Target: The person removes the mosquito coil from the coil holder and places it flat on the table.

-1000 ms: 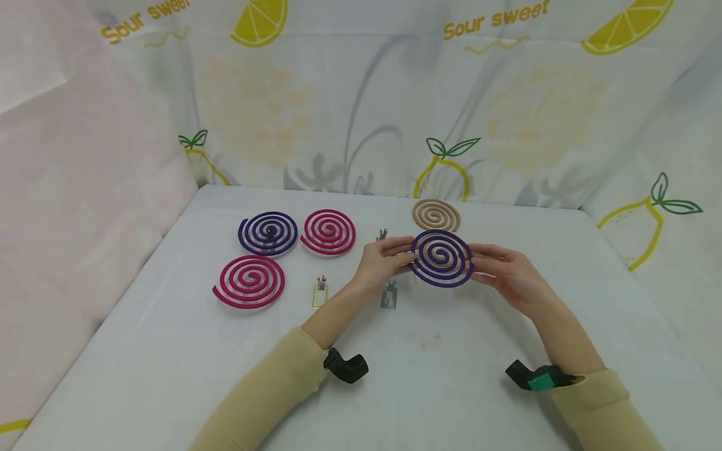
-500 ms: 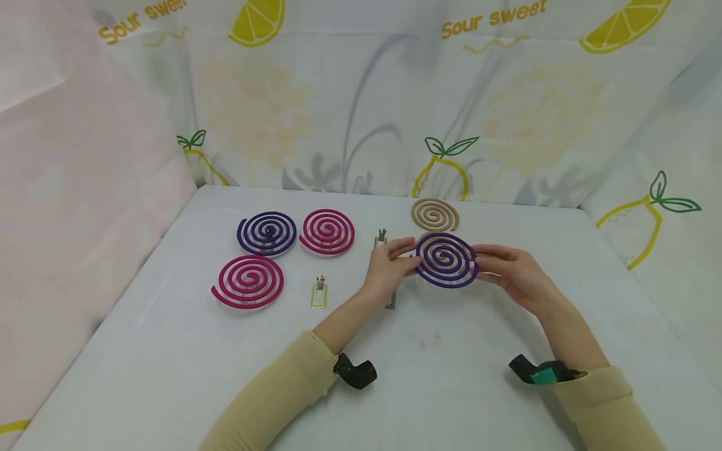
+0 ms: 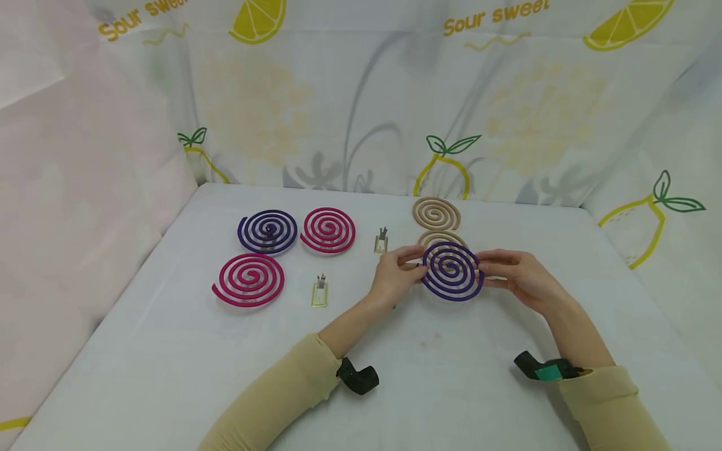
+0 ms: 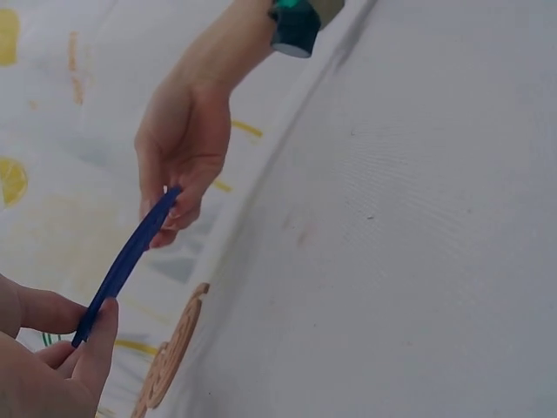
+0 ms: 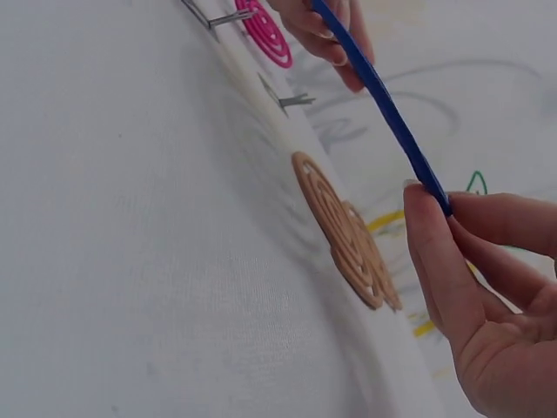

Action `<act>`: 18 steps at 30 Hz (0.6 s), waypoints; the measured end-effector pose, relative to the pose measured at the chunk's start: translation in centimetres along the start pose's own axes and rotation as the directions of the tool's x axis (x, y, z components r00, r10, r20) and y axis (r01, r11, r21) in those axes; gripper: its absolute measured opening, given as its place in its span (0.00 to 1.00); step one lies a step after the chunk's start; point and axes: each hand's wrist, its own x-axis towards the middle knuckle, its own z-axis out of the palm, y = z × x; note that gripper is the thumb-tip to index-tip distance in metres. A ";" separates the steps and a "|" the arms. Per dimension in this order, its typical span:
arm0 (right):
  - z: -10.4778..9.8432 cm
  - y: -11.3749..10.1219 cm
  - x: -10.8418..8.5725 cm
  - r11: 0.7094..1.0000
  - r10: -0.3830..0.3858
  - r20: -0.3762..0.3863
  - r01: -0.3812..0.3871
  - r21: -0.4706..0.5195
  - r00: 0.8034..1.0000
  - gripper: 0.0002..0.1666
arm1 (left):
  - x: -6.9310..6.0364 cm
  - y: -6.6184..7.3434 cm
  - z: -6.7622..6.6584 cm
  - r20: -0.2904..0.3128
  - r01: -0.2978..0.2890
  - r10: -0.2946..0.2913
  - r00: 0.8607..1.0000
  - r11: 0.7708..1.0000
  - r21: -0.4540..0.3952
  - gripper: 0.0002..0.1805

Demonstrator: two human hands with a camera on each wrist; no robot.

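Observation:
A purple mosquito coil (image 3: 451,268) is held up above the table between both hands. At its left edge my left hand (image 3: 397,275) pinches it between thumb and fingers. My right hand (image 3: 521,280) pinches the opposite edge. Edge-on, the coil shows as a thin blue-purple strip (image 4: 126,261) in the left wrist view. Just behind it lie two tan coils (image 3: 435,214), the nearer one partly covered by the held coil. A small metal stand (image 3: 381,243) is upright left of them. Another metal piece is mostly hidden behind my left hand.
To the left are another purple coil (image 3: 269,229), a pink coil (image 3: 329,229) and a nearer pink coil (image 3: 251,275). One brass-coloured stand (image 3: 319,294) stands between them and my left arm. A printed cloth (image 3: 350,94) hangs behind the table.
Both hands have shifted the purple coil slightly right and toward me. The nearer tan coil and the back metal stand are now more visible, while my left hand covers the front stand.

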 end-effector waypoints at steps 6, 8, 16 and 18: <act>-0.5 0.3 0.1 0.994 0.052 -0.016 -0.053 -0.091 0.999 0.11 | -0.2 -1.0 0.4 -0.007 0.010 -0.009 1.000 0.994 0.108 0.22; -0.6 0.5 0.1 0.992 0.062 -0.016 -0.064 -0.111 0.998 0.11 | -0.3 -1.3 0.6 -0.006 0.010 -0.010 1.000 0.989 0.147 0.22; -0.6 0.9 0.1 0.982 0.078 -0.039 -0.083 -0.168 0.996 0.14 | -0.8 -1.5 1.2 -0.024 0.014 -0.008 1.000 0.968 0.252 0.24; -0.6 0.8 0.1 0.978 0.080 -0.046 -0.087 -0.191 0.996 0.17 | -1.0 -1.2 1.3 -0.023 0.016 -0.010 1.000 0.957 0.288 0.26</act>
